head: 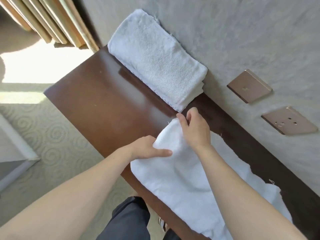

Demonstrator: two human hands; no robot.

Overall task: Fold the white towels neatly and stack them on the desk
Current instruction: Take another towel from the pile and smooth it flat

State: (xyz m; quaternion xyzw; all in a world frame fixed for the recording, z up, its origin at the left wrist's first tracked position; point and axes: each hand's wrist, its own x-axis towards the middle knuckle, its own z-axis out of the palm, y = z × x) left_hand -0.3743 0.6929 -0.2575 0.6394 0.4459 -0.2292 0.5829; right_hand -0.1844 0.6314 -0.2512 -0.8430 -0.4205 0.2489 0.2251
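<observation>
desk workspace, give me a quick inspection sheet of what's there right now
surface: dark brown wooden desk set against the wall, glossy.
job's things: stack of folded white towels at the far end by the wall; an unfolded white towel spread along the near end.
clutter: nothing seen.
grippers: left hand grips the unfolded towel's edge, thumb on top; right hand pinches its far corner.
cables: nothing seen.
surroundings: grey textured wall with two bronze plates, a switch and a socket; curtains and patterned carpet to the left.
</observation>
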